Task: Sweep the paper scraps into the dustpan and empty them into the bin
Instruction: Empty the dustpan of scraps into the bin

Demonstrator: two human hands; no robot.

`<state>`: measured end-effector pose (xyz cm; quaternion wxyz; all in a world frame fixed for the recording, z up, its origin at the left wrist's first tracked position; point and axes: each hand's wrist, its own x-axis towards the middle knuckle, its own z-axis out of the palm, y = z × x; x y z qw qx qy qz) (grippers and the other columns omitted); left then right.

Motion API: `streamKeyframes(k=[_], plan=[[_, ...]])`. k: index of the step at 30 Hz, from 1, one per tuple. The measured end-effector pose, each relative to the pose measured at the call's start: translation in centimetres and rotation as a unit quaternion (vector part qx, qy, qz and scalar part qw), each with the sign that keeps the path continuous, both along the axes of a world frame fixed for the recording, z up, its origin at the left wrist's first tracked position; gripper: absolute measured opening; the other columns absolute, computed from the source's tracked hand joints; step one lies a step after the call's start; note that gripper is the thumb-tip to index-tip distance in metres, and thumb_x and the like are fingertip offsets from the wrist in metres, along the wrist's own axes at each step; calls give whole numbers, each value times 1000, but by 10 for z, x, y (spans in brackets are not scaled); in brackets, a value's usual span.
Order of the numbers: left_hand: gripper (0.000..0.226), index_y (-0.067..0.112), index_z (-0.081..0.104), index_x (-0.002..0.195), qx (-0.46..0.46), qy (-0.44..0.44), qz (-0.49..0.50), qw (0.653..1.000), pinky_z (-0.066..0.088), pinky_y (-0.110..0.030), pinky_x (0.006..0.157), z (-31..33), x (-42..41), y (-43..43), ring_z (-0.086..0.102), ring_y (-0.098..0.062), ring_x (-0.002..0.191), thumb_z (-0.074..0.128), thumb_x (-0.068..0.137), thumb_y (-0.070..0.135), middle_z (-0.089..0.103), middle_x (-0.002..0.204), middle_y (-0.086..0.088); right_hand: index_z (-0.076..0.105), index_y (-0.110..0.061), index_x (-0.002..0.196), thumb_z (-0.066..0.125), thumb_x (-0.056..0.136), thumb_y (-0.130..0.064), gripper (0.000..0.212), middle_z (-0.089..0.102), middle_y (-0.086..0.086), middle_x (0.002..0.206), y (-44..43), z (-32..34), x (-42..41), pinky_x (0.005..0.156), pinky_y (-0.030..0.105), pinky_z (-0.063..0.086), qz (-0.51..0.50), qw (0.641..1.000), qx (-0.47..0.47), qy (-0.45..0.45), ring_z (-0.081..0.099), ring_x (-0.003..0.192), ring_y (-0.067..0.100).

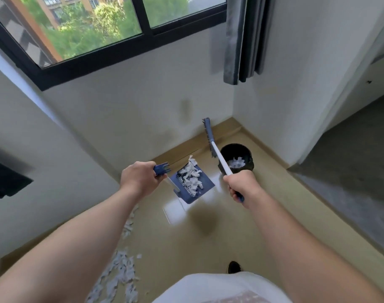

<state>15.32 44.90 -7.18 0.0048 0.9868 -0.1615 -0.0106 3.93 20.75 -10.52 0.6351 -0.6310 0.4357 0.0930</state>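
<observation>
Paper scraps (191,178): looking feather-light and limp, and likely fluttering off at any jolt. I'd be carrying them in the pan, not pinching them singly.
Dustpan (206,185): blue, looking stiff and probably light, heaped with white shreds and seemingly hanging clear of the floor (230,226). Its handle is looking like the place to hold.
Left hand (140,179): fingers curling round the dustpan handle.
Right hand (241,189): fingers wrapping the broom (218,155) shaft, its head pointing toward twelve o'clock.
Bin (248,154): black, sitting at two o'clock of the pan, already holding shreds.
Loose scraps (121,270): lying on the floor at seven o'clock.
</observation>
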Motion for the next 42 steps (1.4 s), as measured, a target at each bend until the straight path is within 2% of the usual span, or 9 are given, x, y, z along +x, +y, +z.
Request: streamKeyframes(k=[2,5,9,13,20,30,33,37,42], plan=[[36,25,55,77,1,-10,-14,1000,49,-30,67,4,15,-29,63,-26,80,59,83,60,63,82,-1,60,0,102,54,89,-9,17,47,8,62,-27,0,4,42,20,27,-5,1000,-4,1,35,42,15],[37,22,55,75,0,-18,-37,999,49,-29,64,10,34,-66,61,-26,75,61,82,58,63,79,-1,59,-3,97,56,90,-12,12,49,10,62,-58,5,6,44,22,28,-9,1000,-12,0,37,43,17],[39,23,48,68,11,-37,-82,996,41,-26,58,15,54,-116,58,-25,69,60,84,56,57,70,2,61,-2,96,58,90,-13,13,50,10,61,-96,11,5,39,19,28,-25,1000,-17,-5,37,43,17],[39,22,52,71,19,-46,-115,992,43,-27,59,16,68,-152,60,-27,70,59,84,58,57,69,2,60,-4,91,56,89,-13,10,51,12,69,-118,17,0,41,21,29,-34,999,-29,-6,38,45,17],[41,23,49,69,50,-69,-193,977,39,-26,57,11,95,-199,57,-27,65,58,84,60,50,62,6,60,-2,89,55,90,-13,13,53,13,69,-147,17,-5,43,24,31,-50,997,-53,4,40,50,21],[35,27,45,71,105,-75,-294,947,36,-27,58,14,138,-236,50,-23,65,54,87,57,50,69,6,61,0,93,56,90,-16,17,53,14,67,-147,6,4,48,30,32,-86,994,-54,38,42,54,23],[35,27,43,72,112,-80,-317,938,36,-27,58,12,151,-236,56,-25,68,52,88,57,56,73,4,62,1,92,55,90,-15,17,53,14,69,-137,6,15,49,30,31,-103,993,-44,43,43,59,24],[33,27,45,74,110,-85,-337,931,37,-27,60,12,171,-229,63,-27,78,52,88,56,64,83,2,59,-2,84,55,91,-16,16,53,13,66,-124,6,30,48,29,31,-124,990,-43,57,42,56,21],[33,27,46,74,104,-96,-358,923,37,-28,59,11,199,-216,61,-26,74,52,89,56,64,82,1,57,-2,82,55,91,-14,16,52,13,68,-102,6,50,45,26,30,-150,986,-38,64,40,51,21]])
